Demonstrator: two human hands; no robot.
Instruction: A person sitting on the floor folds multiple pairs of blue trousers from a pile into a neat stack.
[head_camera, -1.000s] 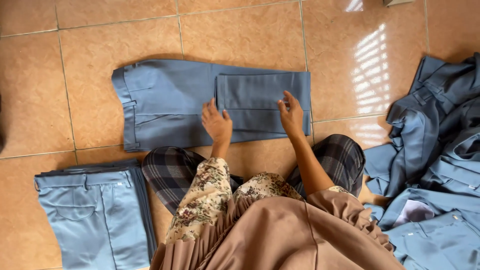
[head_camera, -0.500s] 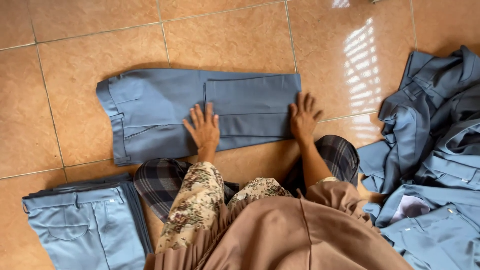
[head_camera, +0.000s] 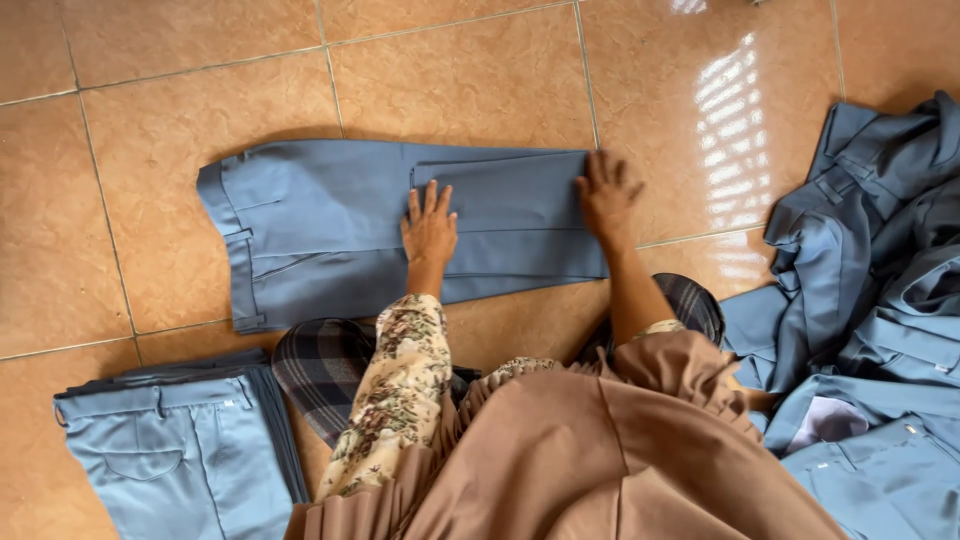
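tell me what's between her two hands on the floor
In the head view, only folded blue trousers stretch between the left hand and right hand; both rest flat on them.

Soft daylight fills the sharp frame; window glare gleams on the glossy floor tiles (head_camera: 745, 130) far right, with faint shadows.

The one camera is sitting on the person's head, looking almost straight down over their lap at the tiled floor (head_camera: 480, 70). It is hanging close, taking in both outstretched arms, the flat trousers (head_camera: 330, 225) ahead, and clothing at either edge.
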